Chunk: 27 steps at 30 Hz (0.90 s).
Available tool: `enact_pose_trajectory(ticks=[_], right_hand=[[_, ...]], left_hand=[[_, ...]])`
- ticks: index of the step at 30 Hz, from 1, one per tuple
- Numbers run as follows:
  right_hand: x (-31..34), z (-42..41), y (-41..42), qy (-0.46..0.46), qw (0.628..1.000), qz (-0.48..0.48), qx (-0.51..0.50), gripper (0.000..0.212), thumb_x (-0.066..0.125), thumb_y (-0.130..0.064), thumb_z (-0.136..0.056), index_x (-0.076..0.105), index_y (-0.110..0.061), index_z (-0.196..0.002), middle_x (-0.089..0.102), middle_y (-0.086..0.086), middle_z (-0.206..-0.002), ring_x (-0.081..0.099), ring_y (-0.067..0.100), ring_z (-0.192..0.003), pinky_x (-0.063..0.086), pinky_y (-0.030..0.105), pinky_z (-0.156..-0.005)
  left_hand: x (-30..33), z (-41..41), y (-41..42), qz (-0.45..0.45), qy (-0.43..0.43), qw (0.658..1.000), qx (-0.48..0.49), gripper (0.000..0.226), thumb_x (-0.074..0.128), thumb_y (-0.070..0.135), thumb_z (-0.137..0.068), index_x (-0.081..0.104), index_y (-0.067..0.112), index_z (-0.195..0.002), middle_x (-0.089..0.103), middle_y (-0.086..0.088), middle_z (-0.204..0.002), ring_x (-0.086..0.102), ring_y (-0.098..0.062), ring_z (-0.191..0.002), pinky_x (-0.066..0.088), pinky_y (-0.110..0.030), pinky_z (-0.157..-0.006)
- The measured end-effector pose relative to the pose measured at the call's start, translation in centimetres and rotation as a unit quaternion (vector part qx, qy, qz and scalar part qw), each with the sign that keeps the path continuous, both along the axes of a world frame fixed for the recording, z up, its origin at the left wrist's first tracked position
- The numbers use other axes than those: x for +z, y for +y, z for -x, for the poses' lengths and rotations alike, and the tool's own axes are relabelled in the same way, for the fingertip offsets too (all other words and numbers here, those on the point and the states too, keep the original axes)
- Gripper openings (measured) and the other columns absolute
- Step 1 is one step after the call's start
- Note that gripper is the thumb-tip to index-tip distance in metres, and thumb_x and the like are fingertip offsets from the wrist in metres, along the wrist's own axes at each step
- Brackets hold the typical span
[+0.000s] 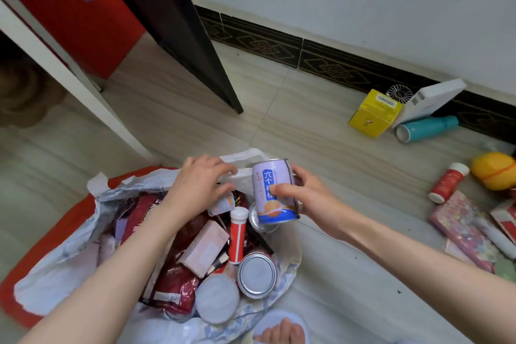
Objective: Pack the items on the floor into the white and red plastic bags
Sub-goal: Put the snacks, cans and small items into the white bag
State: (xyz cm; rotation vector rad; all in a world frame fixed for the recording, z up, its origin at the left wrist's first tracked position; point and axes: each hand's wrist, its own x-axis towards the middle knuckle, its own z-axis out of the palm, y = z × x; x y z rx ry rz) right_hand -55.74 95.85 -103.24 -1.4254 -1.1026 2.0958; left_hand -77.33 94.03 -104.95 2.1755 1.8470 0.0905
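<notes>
My right hand (308, 198) grips a lavender and blue drink can (275, 193) upright, just above the far rim of the white plastic bag (55, 274). My left hand (199, 184) reaches over the bag's far edge, and its fingers curl on the white bag handle (240, 173). The bag lies open on the floor and holds other cans (257, 274), a red tube with a white cap (237, 234), a pink box (205, 248) and dark red packets (173, 285). The red plastic bag (69, 220) lies underneath the white one.
On the floor at the right lie a yellow box (374, 113), a teal bottle (424, 128), a white box (427, 100), a red bottle (448, 181), a yellow plush toy (494, 170) and pink packets (463, 229). A dark door (181, 28) stands ahead. My foot (282, 329) is at the bottom.
</notes>
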Motion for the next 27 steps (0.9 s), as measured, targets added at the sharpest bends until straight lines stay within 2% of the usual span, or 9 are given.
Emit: enact_pose_trajectory(ticks=[4, 8, 13, 15, 17, 18, 21, 23, 27], right_hand=[[0.0, 0.5, 0.3, 0.000, 1.000, -0.008, -0.008, 0.038, 0.067, -0.015, -0.076, 0.055, -0.018, -0.112, 0.066, 0.002, -0.095, 0.066, 0.011, -0.070, 0.054, 0.032, -0.069], [-0.2, 1.2, 1.1, 0.004, 0.999, 0.007, -0.043, 0.035, 0.061, -0.013, -0.083, 0.051, -0.014, -0.117, 0.065, 0.002, -0.096, 0.066, 0.012, -0.070, 0.055, 0.032, -0.069], [-0.7, 3.2, 1.8, 0.020, 0.996, 0.007, -0.088, 0.046, 0.062, 0.002, -0.077, 0.043, -0.015, -0.115, 0.061, 0.000, -0.090, 0.064, 0.017, -0.079, 0.054, 0.045, -0.081], [-1.2, 4.0, 1.5, 0.012, 0.996, -0.016, -0.082, 0.049, 0.065, 0.004, -0.073, 0.044, -0.015, -0.113, 0.062, 0.001, -0.093, 0.063, 0.018, -0.086, 0.054, 0.039, -0.086], [-1.8, 4.5, 1.0, -0.047, 0.995, -0.082, -0.045, 0.054, 0.071, -0.002, -0.069, 0.044, -0.015, -0.114, 0.060, -0.003, -0.093, 0.060, 0.013, -0.086, 0.053, 0.025, -0.079], [-2.2, 4.6, 0.8, -0.089, 0.989, -0.118, -0.027, 0.058, 0.074, -0.008, -0.067, 0.044, -0.017, -0.115, 0.060, -0.005, -0.095, 0.059, 0.013, -0.088, 0.051, 0.023, -0.077], [-2.5, 4.9, 0.8, -0.196, 0.960, -0.200, -0.009, 0.064, 0.078, -0.024, -0.064, 0.043, -0.020, -0.117, 0.057, -0.007, -0.102, 0.054, 0.013, -0.092, 0.041, 0.024, -0.075], [-2.5, 4.7, 0.8, -0.227, 0.940, -0.256, 0.009, 0.063, 0.077, -0.025, -0.066, 0.042, -0.018, -0.118, 0.055, -0.006, -0.107, 0.051, 0.013, -0.093, 0.035, 0.023, -0.073], [-3.2, 4.0, 0.1, -0.291, 0.882, -0.340, 0.144, 0.064, 0.071, -0.026, -0.073, 0.038, -0.016, -0.126, 0.049, 0.004, -0.124, 0.049, 0.022, -0.111, 0.037, 0.029, -0.080]], left_hand=[[0.2, -0.6, 3.3, 0.078, -0.015, 0.997, -0.023, 0.027, 0.062, 0.036, -0.084, 0.064, 0.020, -0.106, 0.065, 0.002, -0.104, 0.057, -0.020, -0.099, 0.040, -0.031, -0.078], [0.4, -0.5, 5.7, 0.080, -0.030, 0.996, -0.023, 0.018, 0.067, 0.031, -0.081, 0.071, 0.019, -0.094, 0.071, -0.003, -0.094, 0.062, -0.023, -0.091, 0.045, -0.032, -0.074], [0.3, -0.8, 7.0, 0.135, -0.159, 0.976, 0.066, 0.009, 0.071, 0.018, -0.077, 0.075, 0.013, -0.084, 0.073, -0.003, -0.082, 0.062, -0.009, -0.079, 0.042, -0.020, -0.069], [0.2, -0.8, 7.5, 0.149, -0.178, 0.969, 0.083, 0.007, 0.069, 0.014, -0.078, 0.074, 0.010, -0.081, 0.071, -0.002, -0.078, 0.056, -0.002, -0.070, 0.038, -0.011, -0.061], [0.3, -0.7, 7.7, 0.161, -0.201, 0.960, 0.109, 0.007, 0.069, 0.014, -0.080, 0.073, 0.010, -0.082, 0.068, 0.001, -0.079, 0.054, 0.000, -0.070, 0.037, -0.004, -0.058], [0.2, -0.7, 7.7, 0.164, -0.207, 0.957, 0.115, 0.008, 0.068, 0.014, -0.080, 0.073, 0.010, -0.085, 0.069, 0.001, -0.082, 0.056, -0.002, -0.076, 0.038, -0.005, -0.061], [0.0, -1.0, 7.7, 0.165, -0.193, 0.961, 0.109, 0.014, 0.063, 0.015, -0.084, 0.072, 0.009, -0.093, 0.071, -0.002, -0.094, 0.059, -0.008, -0.090, 0.039, -0.015, -0.073], [-0.1, -1.1, 7.6, 0.163, -0.190, 0.962, 0.108, 0.015, 0.062, 0.014, -0.085, 0.072, 0.009, -0.094, 0.071, -0.003, -0.096, 0.057, -0.008, -0.090, 0.037, -0.014, -0.071], [-0.4, -1.2, 7.2, 0.150, -0.198, 0.962, 0.113, 0.013, 0.062, 0.013, -0.085, 0.072, 0.007, -0.090, 0.071, -0.006, -0.095, 0.056, -0.007, -0.088, 0.034, -0.012, -0.068]])
